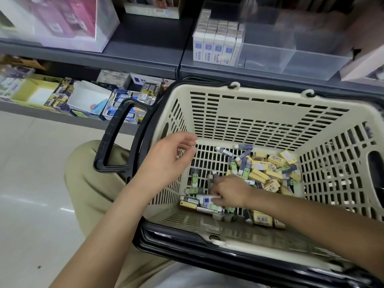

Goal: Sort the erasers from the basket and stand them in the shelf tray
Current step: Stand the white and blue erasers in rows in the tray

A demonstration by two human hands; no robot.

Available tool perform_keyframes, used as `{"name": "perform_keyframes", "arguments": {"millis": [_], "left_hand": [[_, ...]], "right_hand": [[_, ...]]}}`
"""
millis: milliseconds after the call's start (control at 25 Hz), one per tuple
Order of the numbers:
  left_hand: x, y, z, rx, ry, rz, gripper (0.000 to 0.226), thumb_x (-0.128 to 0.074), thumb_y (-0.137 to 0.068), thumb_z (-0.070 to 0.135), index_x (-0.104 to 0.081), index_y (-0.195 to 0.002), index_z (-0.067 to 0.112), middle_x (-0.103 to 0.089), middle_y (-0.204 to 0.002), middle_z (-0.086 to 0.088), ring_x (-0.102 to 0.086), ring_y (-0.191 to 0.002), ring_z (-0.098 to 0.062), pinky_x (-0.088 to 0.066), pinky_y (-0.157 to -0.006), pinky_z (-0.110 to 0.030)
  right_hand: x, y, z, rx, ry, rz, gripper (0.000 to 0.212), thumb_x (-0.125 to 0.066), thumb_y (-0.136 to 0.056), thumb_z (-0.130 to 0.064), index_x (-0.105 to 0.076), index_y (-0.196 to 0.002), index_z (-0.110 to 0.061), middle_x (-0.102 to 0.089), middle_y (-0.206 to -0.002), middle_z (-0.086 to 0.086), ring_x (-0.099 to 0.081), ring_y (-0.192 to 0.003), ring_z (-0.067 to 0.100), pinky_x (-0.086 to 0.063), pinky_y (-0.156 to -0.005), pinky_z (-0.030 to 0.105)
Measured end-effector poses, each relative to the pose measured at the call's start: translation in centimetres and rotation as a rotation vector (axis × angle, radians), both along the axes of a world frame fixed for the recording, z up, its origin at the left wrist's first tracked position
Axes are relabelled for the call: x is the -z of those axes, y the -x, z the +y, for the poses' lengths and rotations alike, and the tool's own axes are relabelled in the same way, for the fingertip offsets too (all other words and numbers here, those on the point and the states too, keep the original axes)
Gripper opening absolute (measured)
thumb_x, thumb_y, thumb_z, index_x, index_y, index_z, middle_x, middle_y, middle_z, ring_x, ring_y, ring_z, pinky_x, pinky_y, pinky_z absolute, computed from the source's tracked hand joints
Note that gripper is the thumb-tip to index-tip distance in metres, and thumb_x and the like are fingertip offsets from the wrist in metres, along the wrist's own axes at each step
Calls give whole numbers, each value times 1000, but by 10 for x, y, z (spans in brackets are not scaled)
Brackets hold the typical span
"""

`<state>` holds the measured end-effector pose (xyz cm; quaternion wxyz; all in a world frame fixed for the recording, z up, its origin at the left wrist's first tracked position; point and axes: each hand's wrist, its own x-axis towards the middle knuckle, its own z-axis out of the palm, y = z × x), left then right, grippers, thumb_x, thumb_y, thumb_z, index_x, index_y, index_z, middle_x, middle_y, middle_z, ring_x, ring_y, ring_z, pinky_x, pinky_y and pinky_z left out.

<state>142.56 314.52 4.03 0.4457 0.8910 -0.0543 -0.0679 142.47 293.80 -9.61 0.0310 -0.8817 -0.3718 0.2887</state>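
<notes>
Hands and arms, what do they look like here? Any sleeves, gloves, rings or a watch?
Both are bare: the left hand and the right hand wear no gloves, and no ring, watch or bracelet shows. The forearms are uncovered as far as the picture's edges, so no sleeve is in view. Below them, the person wears khaki trousers.

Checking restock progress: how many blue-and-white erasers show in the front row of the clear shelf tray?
4. They stand side by side at the left end of the shelf tray: first eraser, second eraser, third eraser, fourth eraser, left to right. More behind are partly hidden.
</notes>
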Motion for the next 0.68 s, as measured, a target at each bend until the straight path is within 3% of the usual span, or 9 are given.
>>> {"name": "perform_keyframes", "arguments": {"millis": [240, 440, 520, 600, 680], "left_hand": [[-2, 0, -1, 15, -13, -8, 21, -58, -90, 19, -61, -111, 23, -62, -98, 17, -57, -93, 8, -48, -85, -20], [-3, 1, 0, 22, 1, -3, 20, -57, -90, 20, -61, -110, 24, -63, -99, 16, -57, -94, 7, -47, -84, -18], [-2, 1, 0, 20, 5, -2, 21, -57, -90, 20, -61, -110, 23, -63, -99, 16, -56, -93, 7, -47, -84, -18], [-1, 1, 0, 22, 9, -3, 21, -57, -90, 20, -61, -110, 22, -63, -99, 16, -57, -93, 6, -48, -84, -19], [-1, 1, 0, 24, 10, -9, 21, -57, -90, 20, -62, -110, 21, -63, -99, 15, -57, -93, 6, -48, -84, -19]], "right_hand": [[2, 11, 11, 55, 75, 105, 35, -58, -83, -49, -59, -97, -17, -65, -92, 3, -59, -84, 22, -48, -64, 30], [3, -1, 13, 148, 86, 30, 26, -58, -82, -42, -54, -85, -16, -58, -83, 0, -56, -74, 19, -42, -50, 24], [2, -6, 6, 181, 94, 17, 34, -59, -80, -50, -49, -81, -18, -51, -75, -4, -52, -70, 17, -40, -49, 24], [5, 0, 8, 159, 115, 35, 46, -61, -75, -61, -46, -85, -18, -51, -80, -3, -49, -71, 17, -35, -47, 24], [10, 7, 14, 151, 117, 67, 51, -64, -74, -59, -47, -94, -16, -56, -92, 2, -52, -76, 18, -36, -48, 25]]}}
